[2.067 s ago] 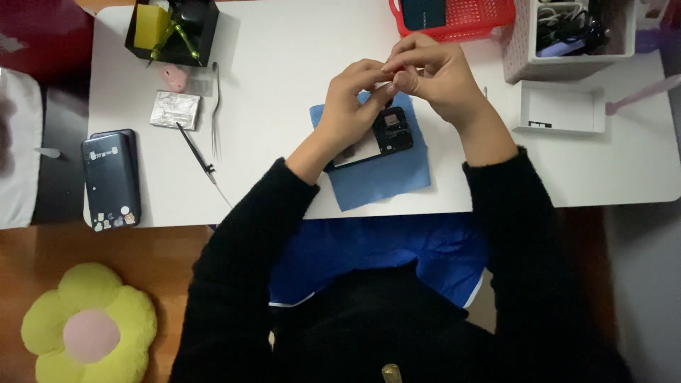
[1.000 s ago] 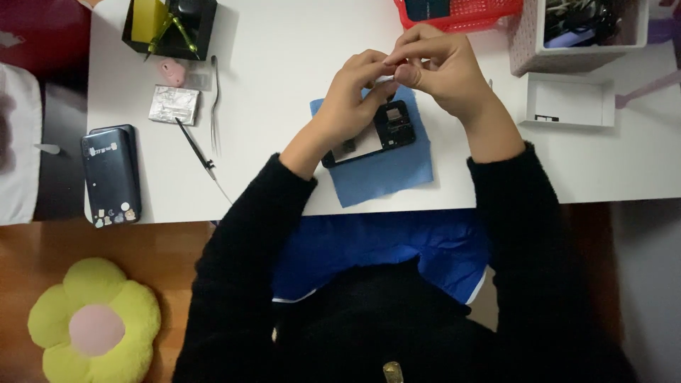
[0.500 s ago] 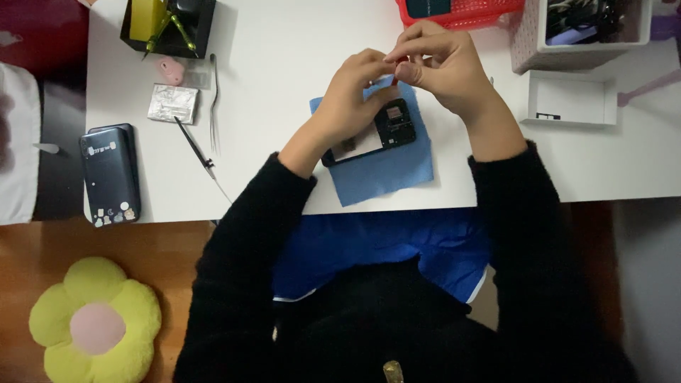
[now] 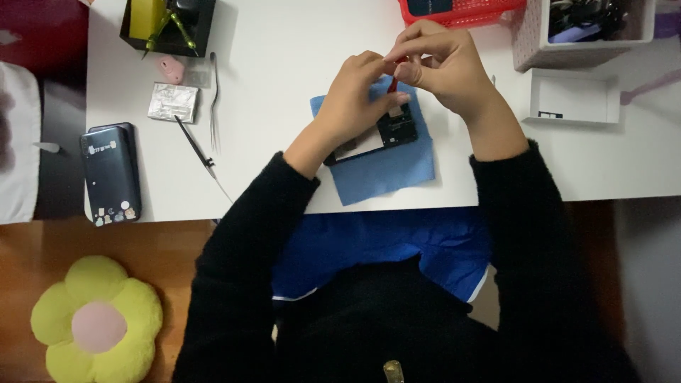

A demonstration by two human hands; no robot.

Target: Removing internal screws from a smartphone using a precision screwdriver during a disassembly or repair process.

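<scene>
**Q:** What do the two hands hold in this view?

**A:** The right hand pinches a small red tool between thumb and fingertips, its grip pressed together on the upper end. The left hand curls beside it, fingertips meeting the right hand's over the tool; whether its grip actually closes on anything cannot be told, since the fingers hide their own tips.

**Q:** Where is the thing being worked on?

**A:** A dark opened phone lies flat on a blue cloth on the white counter, directly below both hands and partly covered by the left one. The tool's lower end points down toward its upper part.

**Q:** What has changed over the last two seconds?

**A:** Very little. Both hands stay bunched together above the phone in the same pose, and phone and cloth lie where they were. This suggests fine, stationary work at one spot rather than a change of step.

**Q:** What else lies about?

**A:** To the left: tweezers, a thin dark probe, a silver foil packet, a second dark phone. A red basket and a white open box sit at upper right.
</scene>
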